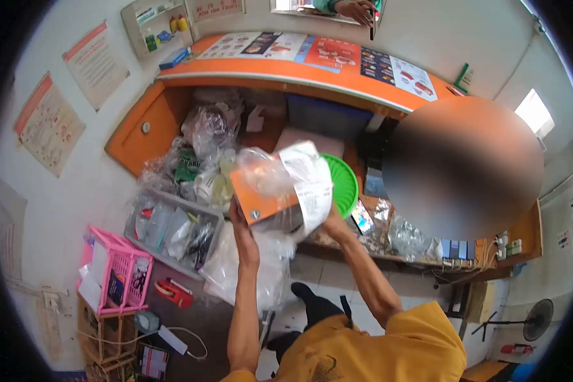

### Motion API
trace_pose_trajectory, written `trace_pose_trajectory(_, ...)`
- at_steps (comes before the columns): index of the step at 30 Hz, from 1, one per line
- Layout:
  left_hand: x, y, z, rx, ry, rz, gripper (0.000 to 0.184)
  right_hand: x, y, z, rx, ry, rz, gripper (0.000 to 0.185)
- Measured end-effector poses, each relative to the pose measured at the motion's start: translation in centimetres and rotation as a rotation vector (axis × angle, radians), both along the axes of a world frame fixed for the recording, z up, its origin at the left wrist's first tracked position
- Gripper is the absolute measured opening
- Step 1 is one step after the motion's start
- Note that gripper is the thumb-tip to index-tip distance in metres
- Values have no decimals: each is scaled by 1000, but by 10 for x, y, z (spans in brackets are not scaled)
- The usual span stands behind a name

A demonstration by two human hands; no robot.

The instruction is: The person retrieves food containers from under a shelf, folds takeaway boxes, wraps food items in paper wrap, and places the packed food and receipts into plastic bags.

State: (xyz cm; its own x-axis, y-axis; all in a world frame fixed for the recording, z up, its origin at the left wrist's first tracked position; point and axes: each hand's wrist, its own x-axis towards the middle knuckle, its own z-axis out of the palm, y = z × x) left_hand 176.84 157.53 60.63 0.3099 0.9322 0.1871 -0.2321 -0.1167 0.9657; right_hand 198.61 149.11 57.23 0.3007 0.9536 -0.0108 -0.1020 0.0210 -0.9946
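Note:
I have an orange box point(267, 202) in a clear plastic bag in front of me, with a long white printed receipt point(313, 191) on its right side. My left hand point(240, 226) grips the box's left side from below. At the right, my right hand point(331, 223) holds the bagged box beside the receipt; its fingers are mostly hidden. Behind the box stands a round green plastic basket point(342, 184), partly covered. Below my left hand lies a stack of clear plastic bags point(251, 267).
A grey bin point(162, 248) holds small packets; a pink basket point(124, 264) and red tape dispenser point(174, 293) are nearby. Phones point(458, 250) and crumpled plastic point(407, 239) lie right, by a blurred area. Another person's hand point(356, 9) shows at the top opening.

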Motion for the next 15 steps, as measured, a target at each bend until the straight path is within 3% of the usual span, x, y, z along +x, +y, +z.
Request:
trace_pose_trajectory(2, 60, 30, 47, -130, -252, -127, 65, 43, 26, 66, 255, -109, -105, 102)
trace_pose_trajectory(4, 117, 72, 66, -28, -355, -244, 59, 95, 53, 98, 388, -231, -252, 98)
trace_pose_trajectory(7, 206, 158, 81, -173, -537, -429, 56, 172, 95, 150, 425, -245, -191, 94)
trace_pose_trajectory(10, 283, 190, 120, 150, -439, -324, 62, 251, 141, 161, 394, -396, -224, 93)
trace_pose_trajectory(12, 315, 206, 129, 151, -390, -374, 64, 295, 177, 155, 498, -233, -189, 84)
trace_pose_trajectory(15, 355, 231, 132, 141, -374, -486, 68, 353, 232, 136, 569, -444, -321, 84)
